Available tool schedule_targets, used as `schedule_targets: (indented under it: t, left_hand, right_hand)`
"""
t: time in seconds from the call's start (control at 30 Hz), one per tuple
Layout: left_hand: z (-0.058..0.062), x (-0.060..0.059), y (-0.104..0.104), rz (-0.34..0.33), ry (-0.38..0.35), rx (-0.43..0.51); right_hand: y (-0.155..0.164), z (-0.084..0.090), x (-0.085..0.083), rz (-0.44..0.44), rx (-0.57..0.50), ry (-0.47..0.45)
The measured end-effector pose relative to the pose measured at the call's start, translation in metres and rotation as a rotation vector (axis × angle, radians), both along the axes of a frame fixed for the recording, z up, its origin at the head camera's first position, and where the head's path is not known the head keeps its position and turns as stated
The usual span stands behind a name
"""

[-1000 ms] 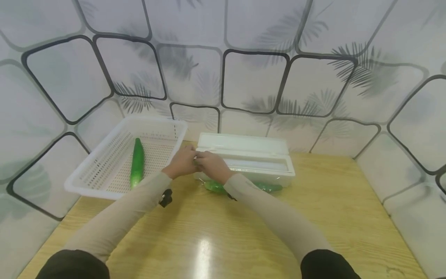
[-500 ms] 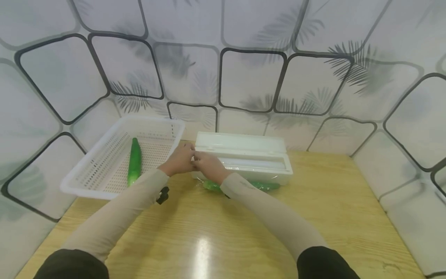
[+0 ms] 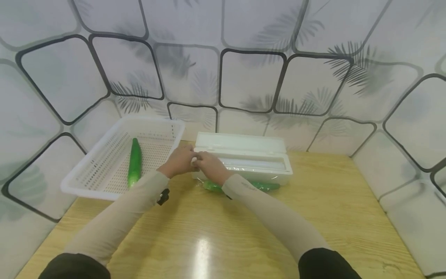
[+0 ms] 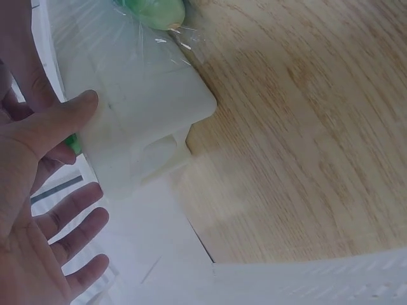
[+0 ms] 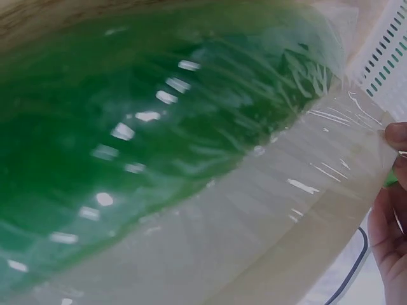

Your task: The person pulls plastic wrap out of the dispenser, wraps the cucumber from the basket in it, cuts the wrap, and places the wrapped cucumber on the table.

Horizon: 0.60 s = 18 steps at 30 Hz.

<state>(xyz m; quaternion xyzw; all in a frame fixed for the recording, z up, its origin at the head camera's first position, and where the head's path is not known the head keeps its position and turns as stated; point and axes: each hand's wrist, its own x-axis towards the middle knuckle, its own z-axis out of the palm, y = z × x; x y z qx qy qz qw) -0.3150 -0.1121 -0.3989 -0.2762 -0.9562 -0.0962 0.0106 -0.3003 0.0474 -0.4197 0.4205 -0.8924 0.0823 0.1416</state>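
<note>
From the head view, the left hand point(image 3: 178, 161) and right hand point(image 3: 208, 166) meet at the left end of one white dispenser box point(image 3: 244, 158). Two cucumbers show: a wrapped cucumber point(image 3: 244, 186) on the table just before the box and a bare cucumber point(image 3: 134, 162) in one basket point(image 3: 104, 186).

In the left wrist view, the left hand's thumb presses the box corner, fingers relaxed.

In the right wrist view, the right hand's fingertips point(image 5: 395, 136) pinch the film point(image 5: 331, 146) stretched over the wrapped cucumber.
</note>
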Motion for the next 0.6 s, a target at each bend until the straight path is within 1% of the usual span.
schedule_targets:
  t: [0.17, 0.23, 0.4, 0.5, 0.6]
  left_hand:
    - [0.0004, 0.0022, -0.0006, 0.007, -0.020, -0.013]
    - [0.0010, 0.0034, -0.0007, 0.010, -0.025, -0.022]
    - [0.0002, 0.0039, -0.0016, 0.014, 0.006, -0.056]
    - [-0.0010, 0.0026, -0.0014, 0.016, 0.027, -0.070]
    - [-0.0015, 0.0015, -0.0007, 0.013, 0.037, -0.076]
  right_hand:
    - [0.0006, 0.0011, 0.0006, -0.022, -0.002, -0.084]
    - [0.0006, 0.0001, -0.0006, -0.023, -0.007, -0.096]
    - [0.0013, -0.0031, -0.0040, -0.054, 0.008, -0.105]
    - [0.0023, -0.0002, -0.0035, -0.067, 0.003, -0.128]
    - [0.0034, 0.0048, -0.0021, -0.062, -0.016, -0.162]
